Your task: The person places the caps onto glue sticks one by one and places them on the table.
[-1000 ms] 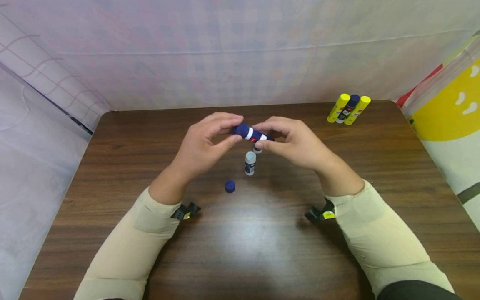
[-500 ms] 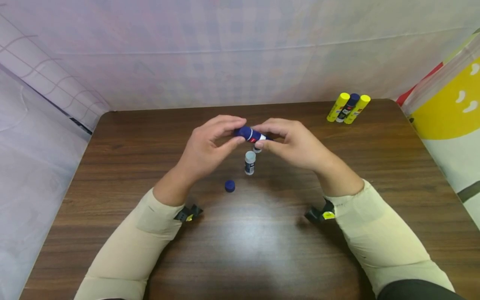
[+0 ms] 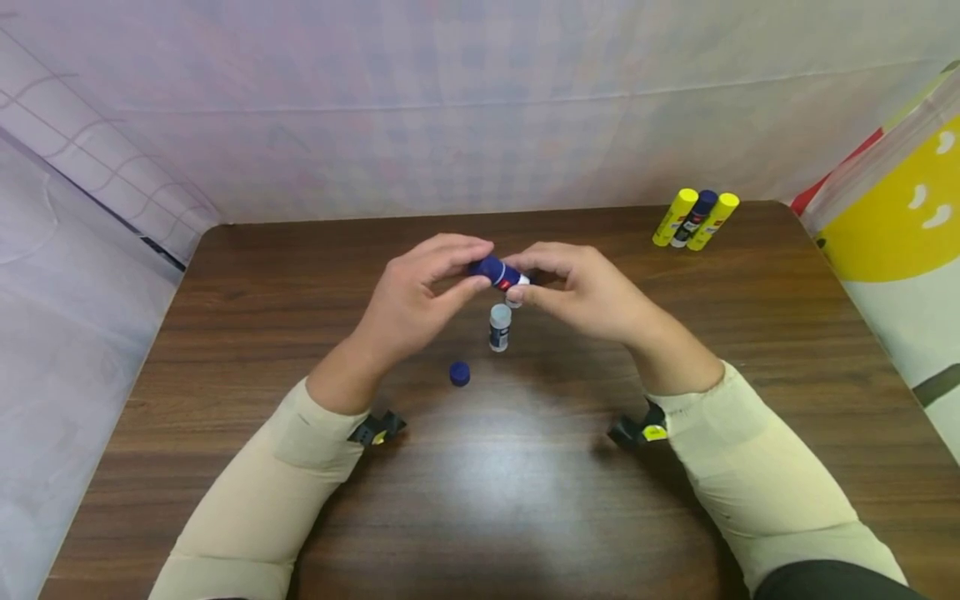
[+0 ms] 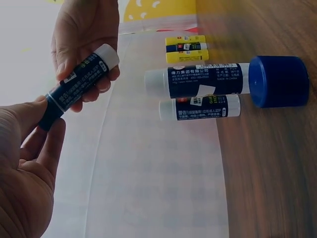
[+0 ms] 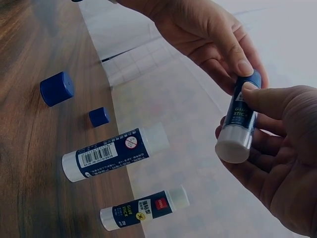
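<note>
A dark blue glue stick (image 3: 504,273) is held tilted above the table between my two hands. My left hand (image 3: 420,287) pinches its blue cap (image 4: 51,111) between thumb and fingers. Around the labelled body are the fingers of my right hand (image 3: 577,287), with the white base (image 5: 234,144) toward that side. Below stands an uncapped glue stick (image 3: 499,327) with a pale top, upright on the table. Behind it a second uncapped glue stick (image 5: 143,208) stands, mostly hidden by my right fingers in the head view.
A loose blue cap (image 3: 460,373) lies on the wooden table (image 3: 510,500); another blue cap (image 5: 99,116) shows in the right wrist view. At the back right, two yellow glue sticks (image 3: 714,222) flank a blue one (image 3: 693,219). A pale curtain (image 3: 450,108) hangs behind the table.
My left hand has moved slightly right, toward my right hand. The wide white band between the cap and the glue stick's body has narrowed to a thin line.
</note>
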Motion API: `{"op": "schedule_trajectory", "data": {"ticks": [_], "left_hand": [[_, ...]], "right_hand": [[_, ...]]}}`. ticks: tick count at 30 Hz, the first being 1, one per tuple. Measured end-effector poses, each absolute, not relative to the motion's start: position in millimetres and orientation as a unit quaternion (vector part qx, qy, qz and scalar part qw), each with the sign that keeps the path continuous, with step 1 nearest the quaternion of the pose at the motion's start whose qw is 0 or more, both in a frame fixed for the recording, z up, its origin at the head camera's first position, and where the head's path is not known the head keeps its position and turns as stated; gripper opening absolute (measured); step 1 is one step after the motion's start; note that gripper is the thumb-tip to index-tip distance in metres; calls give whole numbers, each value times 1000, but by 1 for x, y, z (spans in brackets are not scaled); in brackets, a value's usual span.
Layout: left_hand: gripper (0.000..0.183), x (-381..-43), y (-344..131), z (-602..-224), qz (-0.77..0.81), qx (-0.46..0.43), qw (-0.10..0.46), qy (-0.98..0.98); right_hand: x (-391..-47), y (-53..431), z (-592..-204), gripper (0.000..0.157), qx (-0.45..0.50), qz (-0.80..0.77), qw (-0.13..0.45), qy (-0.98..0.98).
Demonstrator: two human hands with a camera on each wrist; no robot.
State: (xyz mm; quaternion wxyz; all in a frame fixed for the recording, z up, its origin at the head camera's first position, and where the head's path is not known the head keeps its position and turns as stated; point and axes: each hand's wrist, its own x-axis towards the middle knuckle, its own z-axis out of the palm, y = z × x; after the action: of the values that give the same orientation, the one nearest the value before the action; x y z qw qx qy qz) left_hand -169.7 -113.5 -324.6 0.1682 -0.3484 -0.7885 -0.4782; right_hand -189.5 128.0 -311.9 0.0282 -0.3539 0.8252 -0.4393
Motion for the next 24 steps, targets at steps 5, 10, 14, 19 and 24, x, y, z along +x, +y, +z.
{"op": "schedule_trajectory", "data": {"ticks": [5, 10, 14, 19, 24], "left_hand": [[35, -169, -114, -325, -468, -356, 166, -792], [35, -169, -113, -325, -463, -361, 174, -790], [34, -169, -112, -325, -461, -364, 176, -790], [34, -169, -111, -326, -456, -368, 187, -789], [34, -169, -111, -327, -457, -371, 197, -784]], "right_hand": [[-190, 127, -313, 29, -351, -435, 29, 829], [-190, 127, -314, 31, -355, -433, 27, 828], [-191, 127, -315, 32, -359, -434, 29, 826], [-191, 127, -316, 31, -358, -440, 36, 823], [-191, 126, -317, 31, -353, -449, 49, 819]]}}
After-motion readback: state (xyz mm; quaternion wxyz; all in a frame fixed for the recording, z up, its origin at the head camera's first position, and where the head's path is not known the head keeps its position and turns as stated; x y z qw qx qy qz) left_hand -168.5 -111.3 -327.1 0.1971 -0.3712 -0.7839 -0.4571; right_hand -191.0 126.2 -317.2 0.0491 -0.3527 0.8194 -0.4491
